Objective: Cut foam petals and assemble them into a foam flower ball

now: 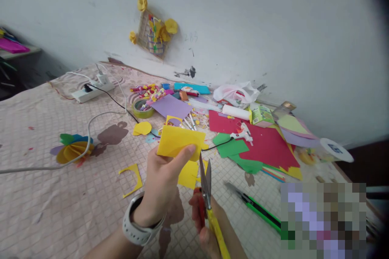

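Observation:
My left hand (162, 182), with a white watch on its wrist, pinches a folded piece of yellow paper (180, 141) and holds it up above the table. My right hand (209, 226) grips red and yellow scissors (207, 194). The blades point up, nearly closed, with their tips just below the right edge of the yellow paper. Beneath the hands lie more yellow paper pieces (188, 174) on the patterned cloth (75, 206).
Red paper (267, 141) and green paper (232, 147) lie to the right, with a glue gun (243, 132) on them. A green utility knife (258, 208) lies near the front right. A power strip (91, 91), a tape roll (142, 109), a paper flower (73, 149) and a yellow offcut (132, 178) are on the left.

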Tool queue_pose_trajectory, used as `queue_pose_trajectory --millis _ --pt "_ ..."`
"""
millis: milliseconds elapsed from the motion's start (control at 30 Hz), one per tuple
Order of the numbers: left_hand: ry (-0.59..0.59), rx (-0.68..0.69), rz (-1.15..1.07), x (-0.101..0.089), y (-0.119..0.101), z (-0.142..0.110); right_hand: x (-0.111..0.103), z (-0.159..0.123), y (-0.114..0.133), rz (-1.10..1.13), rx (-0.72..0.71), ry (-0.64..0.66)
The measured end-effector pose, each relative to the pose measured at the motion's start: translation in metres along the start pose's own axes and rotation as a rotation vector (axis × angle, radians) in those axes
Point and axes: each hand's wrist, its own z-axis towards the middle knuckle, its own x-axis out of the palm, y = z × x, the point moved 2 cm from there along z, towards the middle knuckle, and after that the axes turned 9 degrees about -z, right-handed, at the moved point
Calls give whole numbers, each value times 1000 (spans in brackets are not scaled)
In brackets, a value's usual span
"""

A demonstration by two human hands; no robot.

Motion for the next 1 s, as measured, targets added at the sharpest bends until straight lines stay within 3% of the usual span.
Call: queue_pose_trajectory --millis 100,233,467,633,833,1000 --pt "5 -31 14 0 1 -3 0 5 -7 7 -16 -8" --pt "47 -78 55 2 3 -7 -8 12 1 -25 -44 -42" --pt "84 -92 58 8 3 -13 -19 30 5 -109 -30 52" --pt "96 -103 94 8 4 -13 -21 19 15 -101 -40 -20" --pt "96 -100 129 9 4 -14 -22 6 45 -27 -34 -26" --pt "94 -100 92 10 4 -14 -21 6 53 -43 -48 -37"
